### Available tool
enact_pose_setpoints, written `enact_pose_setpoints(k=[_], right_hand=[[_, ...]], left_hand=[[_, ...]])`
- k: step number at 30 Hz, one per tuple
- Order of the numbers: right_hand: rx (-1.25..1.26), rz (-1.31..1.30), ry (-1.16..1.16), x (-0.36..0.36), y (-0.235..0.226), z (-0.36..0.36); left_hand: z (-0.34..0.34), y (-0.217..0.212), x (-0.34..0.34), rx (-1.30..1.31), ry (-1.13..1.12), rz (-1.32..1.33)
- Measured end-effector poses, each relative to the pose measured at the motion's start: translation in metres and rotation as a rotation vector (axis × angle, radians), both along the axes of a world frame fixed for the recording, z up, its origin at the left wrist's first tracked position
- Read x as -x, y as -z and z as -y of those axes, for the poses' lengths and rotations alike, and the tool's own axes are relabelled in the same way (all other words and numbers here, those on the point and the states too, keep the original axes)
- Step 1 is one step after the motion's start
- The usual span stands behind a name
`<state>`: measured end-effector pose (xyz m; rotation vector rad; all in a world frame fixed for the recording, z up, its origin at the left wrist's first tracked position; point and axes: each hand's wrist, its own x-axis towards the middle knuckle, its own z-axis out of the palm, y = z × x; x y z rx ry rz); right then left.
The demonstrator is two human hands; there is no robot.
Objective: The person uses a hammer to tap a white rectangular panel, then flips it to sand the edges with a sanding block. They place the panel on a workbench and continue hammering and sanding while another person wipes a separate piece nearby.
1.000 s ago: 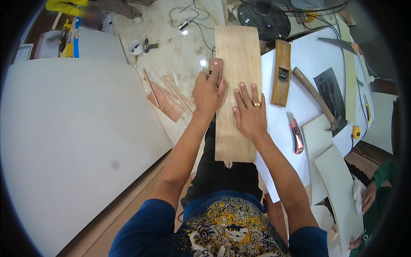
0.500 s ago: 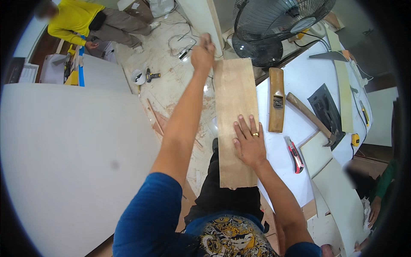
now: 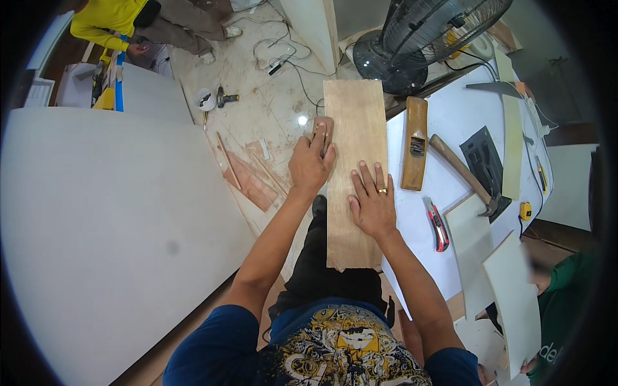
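Panel [image 3: 109, 244], broad, flat and off-white, fills the left side. Beyond its far edge stands a person in a yellow top [image 3: 106, 29]. Right of the panel, on the floor, are a small white round tub [image 3: 205, 98], a black-and-yellow power drill [image 3: 225, 98] and a flat reddish-brown wood offcut [image 3: 257, 193].

The left hand [image 3: 309, 164] is closed over a small brown block-shaped wooden tool [image 3: 326, 126]; the tool's underside is hidden. The tool sits at the left long edge of a pale brown rectangular wooden board [image 3: 354, 128], nearer its far end than its near end. The long axes of both run near to far, roughly parallel. The left hand is the nearer to that edge, lying just left of the board.

The right hand [image 3: 374, 202] lies palm down on the board's right half, fingers spread, gripping nothing, nearer the person than the left.

Right of the board, a white tabletop [image 3: 412, 225] carries a long brown wooden hand plane [image 3: 415, 145], a red-and-grey utility knife [image 3: 438, 225], a wooden-handled hammer [image 3: 460, 167] and a small yellow tape measure [image 3: 526, 211]. At the near right is a co-worker's green sleeve [image 3: 570, 276].
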<state>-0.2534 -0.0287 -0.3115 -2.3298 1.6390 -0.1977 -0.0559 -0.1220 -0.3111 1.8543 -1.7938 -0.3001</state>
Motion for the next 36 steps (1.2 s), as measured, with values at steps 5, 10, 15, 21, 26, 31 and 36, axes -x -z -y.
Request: enact_pose_setpoints(k=[5,10,15,21,26,31,36], right_hand=[[-0.001,0.029,-0.016,0.001,0.0,-0.001],[-0.008,0.047,-0.029,0.003,0.0,0.0],[-0.04,0.043,0.033,-0.003,-0.005,0.005],[0.036,0.077,-0.087,-0.006,0.001,0.008],[0.023,0.027,-0.069,-0.008,-0.008,0.01],[-0.003,0.03,0.05,-0.037,-0.018,0.027],[0.216,0.124,0.058,-0.096,0.021,0.16]], left_hand=[[0.045,-0.001,0.006,-0.026,-0.027,0.078],[0.115,0.001,0.008,-0.075,-0.087,0.048],[0.162,0.004,0.016,-0.053,-0.01,0.052],[0.28,0.021,-0.071,-0.116,-0.306,-0.139],[0.29,-0.017,-0.135,0.189,-0.193,-0.778],[0.092,0.021,-0.161,-0.354,-0.264,-1.52],[-0.075,0.09,-0.151,-0.662,-0.464,-1.679]])
